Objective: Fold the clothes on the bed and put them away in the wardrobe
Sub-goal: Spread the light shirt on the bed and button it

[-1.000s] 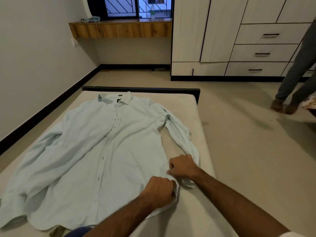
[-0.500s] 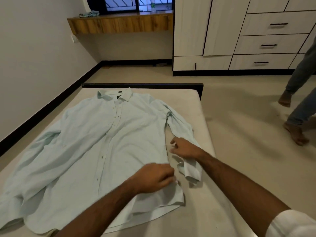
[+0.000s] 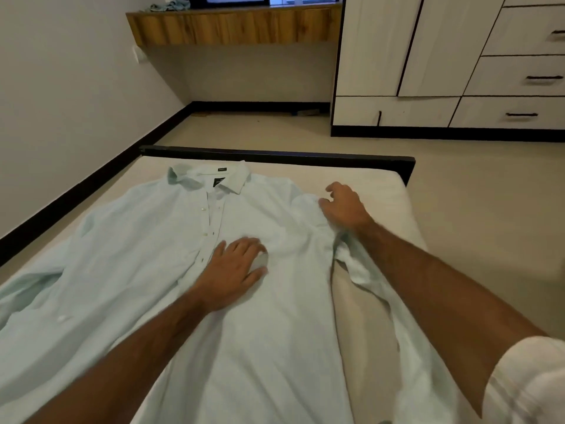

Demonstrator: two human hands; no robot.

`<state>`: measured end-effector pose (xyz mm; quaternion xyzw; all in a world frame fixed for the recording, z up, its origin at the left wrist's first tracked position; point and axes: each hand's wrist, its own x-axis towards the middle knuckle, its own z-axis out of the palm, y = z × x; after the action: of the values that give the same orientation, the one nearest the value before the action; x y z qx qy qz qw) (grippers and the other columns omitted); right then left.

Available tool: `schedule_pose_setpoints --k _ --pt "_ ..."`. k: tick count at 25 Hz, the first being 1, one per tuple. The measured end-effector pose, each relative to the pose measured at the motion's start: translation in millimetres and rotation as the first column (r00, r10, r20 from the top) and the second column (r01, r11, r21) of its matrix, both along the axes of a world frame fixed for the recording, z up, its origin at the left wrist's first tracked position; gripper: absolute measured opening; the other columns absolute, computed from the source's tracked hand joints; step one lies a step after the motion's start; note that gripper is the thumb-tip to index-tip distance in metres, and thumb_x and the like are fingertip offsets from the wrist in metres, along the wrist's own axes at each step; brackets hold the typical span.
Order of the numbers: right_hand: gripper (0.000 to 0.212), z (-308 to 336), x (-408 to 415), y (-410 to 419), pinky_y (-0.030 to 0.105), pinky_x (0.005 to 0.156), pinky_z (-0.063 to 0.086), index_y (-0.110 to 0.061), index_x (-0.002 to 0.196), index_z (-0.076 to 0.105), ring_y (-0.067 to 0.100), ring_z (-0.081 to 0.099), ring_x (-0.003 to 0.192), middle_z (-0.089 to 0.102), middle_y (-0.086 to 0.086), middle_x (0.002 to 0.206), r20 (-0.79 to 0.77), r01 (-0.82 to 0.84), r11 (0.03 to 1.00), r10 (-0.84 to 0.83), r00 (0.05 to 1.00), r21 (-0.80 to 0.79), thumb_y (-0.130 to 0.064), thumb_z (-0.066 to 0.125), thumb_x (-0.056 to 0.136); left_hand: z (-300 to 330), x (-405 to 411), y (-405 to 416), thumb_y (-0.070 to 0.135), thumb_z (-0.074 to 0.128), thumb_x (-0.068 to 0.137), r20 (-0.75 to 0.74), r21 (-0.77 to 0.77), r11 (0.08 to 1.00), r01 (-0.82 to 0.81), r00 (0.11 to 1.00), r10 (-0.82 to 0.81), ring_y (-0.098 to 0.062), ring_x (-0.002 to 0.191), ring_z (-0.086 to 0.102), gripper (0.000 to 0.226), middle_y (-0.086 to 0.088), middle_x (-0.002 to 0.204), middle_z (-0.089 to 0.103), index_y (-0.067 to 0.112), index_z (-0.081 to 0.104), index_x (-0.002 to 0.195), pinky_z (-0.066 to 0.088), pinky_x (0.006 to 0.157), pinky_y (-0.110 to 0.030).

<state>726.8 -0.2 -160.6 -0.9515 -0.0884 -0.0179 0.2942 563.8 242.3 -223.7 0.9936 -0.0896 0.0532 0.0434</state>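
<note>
A pale blue long-sleeved shirt (image 3: pixel 146 270) lies spread face up on the bed (image 3: pixel 382 191), collar toward the far end. My left hand (image 3: pixel 235 264) presses flat on the chest of the shirt, fingers straight, just right of the button placket. My right hand (image 3: pixel 342 206) hovers at the shirt's right shoulder with fingers loosely curled, holding nothing I can see. The right sleeve runs down under my right forearm along the bed's right side. The white wardrobe (image 3: pixel 428 56) with drawers stands at the far right.
A wooden window ledge (image 3: pixel 232 26) with a small cloth on it runs along the far wall. The bed's dark footboard (image 3: pixel 275 156) marks its far end. The wall lies close on the left; tiled floor (image 3: pixel 489 194) stretches between bed and wardrobe.
Both hands left the shirt's lower right hem and sleeve cuff and moved up: left onto the chest, right to the shoulder. The view came closer, and the other person walking at right is gone.
</note>
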Motion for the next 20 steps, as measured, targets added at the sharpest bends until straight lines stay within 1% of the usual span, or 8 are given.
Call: schedule_pose_setpoints --k 2,4,6,8,10,13,17,20 --pt "0.061 -7 35 18 0.038 0.096 0.044 -0.015 0.141 0.048 0.026 0.053 0.120 0.051 0.006 0.144 -0.281 0.003 0.988 0.041 0.959 0.152 -0.055 0.053 0.096 -8 23 3 0.065 0.021 0.095 -0.025 -0.090 0.996 -0.001 1.000 -0.001 -0.012 0.149 0.021 0.059 0.012 0.157 0.030 0.032 0.036 0.142 0.017 0.120 -0.050" --pt "0.062 -15 56 36 0.040 0.099 0.047 -0.011 0.136 0.054 0.027 0.057 0.118 0.056 0.008 0.138 -0.374 -0.066 0.986 0.120 0.920 0.153 -0.056 0.058 0.093 -14 28 1 0.065 0.023 0.096 -0.026 -0.063 0.998 0.003 1.000 -0.005 -0.012 0.153 0.009 0.059 0.013 0.162 0.019 0.035 0.031 0.146 0.011 0.122 -0.053" --pt "0.045 -22 81 49 0.042 0.092 0.054 -0.002 0.119 0.065 0.030 0.064 0.104 0.066 0.013 0.120 -0.374 -0.101 0.986 0.144 0.916 0.132 -0.040 0.063 0.095 -19 27 0 0.064 0.025 0.097 -0.003 -0.021 1.000 -0.012 1.000 0.012 -0.015 0.153 0.008 0.059 0.011 0.164 0.018 0.035 0.031 0.148 0.012 0.121 -0.055" --pt "0.033 -24 104 46 0.031 0.072 0.051 0.003 0.109 0.067 0.030 0.063 0.093 0.068 0.015 0.109 -0.302 -0.028 0.998 0.041 0.952 0.048 -0.028 0.060 0.098 -16 25 -2 0.061 0.026 0.098 0.033 0.048 0.998 -0.036 0.999 0.035 -0.020 0.152 0.017 0.060 0.006 0.162 0.026 0.031 0.035 0.149 0.020 0.118 -0.058" --pt "0.023 -34 126 34 0.029 0.072 0.047 -0.004 0.109 0.064 0.029 0.061 0.096 0.066 0.014 0.112 -0.206 0.115 0.993 -0.111 0.972 0.009 -0.023 0.057 0.098 -16 25 -4 0.057 0.029 0.099 0.071 0.127 0.992 -0.026 0.997 0.017 -0.026 0.148 0.029 0.059 0.000 0.158 0.037 0.026 0.040 0.149 0.028 0.113 -0.060" --pt "0.006 -52 131 25 0.032 0.073 0.043 -0.017 0.097 0.055 0.028 0.060 0.094 0.065 0.008 0.102 -0.156 0.190 0.976 -0.173 0.972 0.102 -0.021 0.057 0.093 -18 27 -6 0.059 0.021 0.100 0.032 0.130 0.991 -0.013 0.999 0.009 -0.031 0.146 0.033 0.064 -0.006 0.158 0.037 0.025 0.035 0.153 0.036 0.108 -0.060" --pt "0.041 -36 119 13 0.029 0.059 0.042 -0.016 0.090 0.052 0.019 0.057 0.079 0.056 0.001 0.084 -0.391 0.006 0.976 0.081 0.917 0.216 -0.044 0.081 0.080 -17 27 -6 0.072 0.011 0.094 -0.097 0.040 0.997 -0.064 0.993 0.068 -0.027 0.154 0.004 0.074 -0.002 0.167 0.007 0.037 0.008 0.158 0.013 0.121 -0.057" --pt "0.071 -14 92 -8 0.035 0.083 0.047 -0.015 0.125 0.043 0.024 0.056 0.102 0.055 0.002 0.115 -0.476 -0.144 0.989 0.122 0.871 -0.010 -0.042 0.086 0.075 -12 26 1 0.076 0.013 0.091 -0.131 0.005 0.998 -0.061 0.990 0.061 -0.020 0.154 0.000 0.076 0.005 0.167 0.002 0.039 0.008 0.158 0.007 0.124 -0.050"
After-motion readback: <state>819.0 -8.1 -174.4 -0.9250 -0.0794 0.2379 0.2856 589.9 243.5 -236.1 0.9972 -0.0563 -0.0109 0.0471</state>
